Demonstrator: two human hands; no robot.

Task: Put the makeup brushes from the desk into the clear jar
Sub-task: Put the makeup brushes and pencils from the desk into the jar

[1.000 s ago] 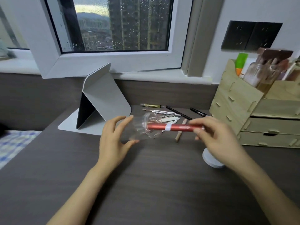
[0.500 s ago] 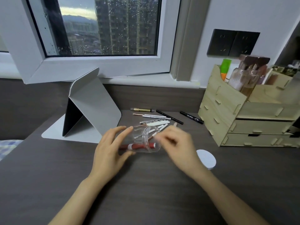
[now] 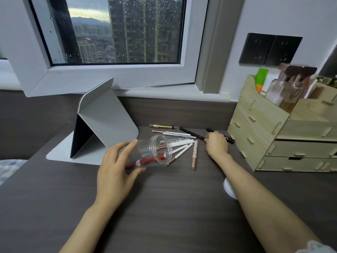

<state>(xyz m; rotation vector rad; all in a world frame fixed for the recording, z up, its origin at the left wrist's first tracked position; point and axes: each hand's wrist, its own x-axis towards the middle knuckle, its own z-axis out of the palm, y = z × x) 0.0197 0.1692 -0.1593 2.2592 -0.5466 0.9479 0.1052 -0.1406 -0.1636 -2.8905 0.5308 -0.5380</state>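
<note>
Bare forearms; a pale lacy sleeve edge (image 3: 317, 248) at the right elbow.

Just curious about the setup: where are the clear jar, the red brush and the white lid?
clear jar (image 3: 160, 146), head view, rim of mouth.
red brush (image 3: 151, 159), head view, red handle.
white lid (image 3: 228, 188), head view, left edge.

Tabletop (image 3: 164, 207): dark brown w/ fine wood grain. Clear jar (image 3: 151, 152), transparent, holds a red brush (image 3: 147, 160) w/ white band. Brushes near far edge: white handles (image 3: 180, 144), one rose-gold/pink (image 3: 194, 156), one gold (image 3: 162, 126), one silver (image 3: 170, 133), black pens (image 3: 191, 133). Lid (image 3: 228, 188) near right edge: white. Organizer (image 3: 259, 125) at far right corner: pale wood, w/ a green & orange tube (image 3: 261, 79). Stand (image 3: 102, 114): light grey outside, black inside. Outlet panel (image 3: 269, 50): black. Cloth (image 3: 9, 168) beyond left edge: blue & white check.
</note>
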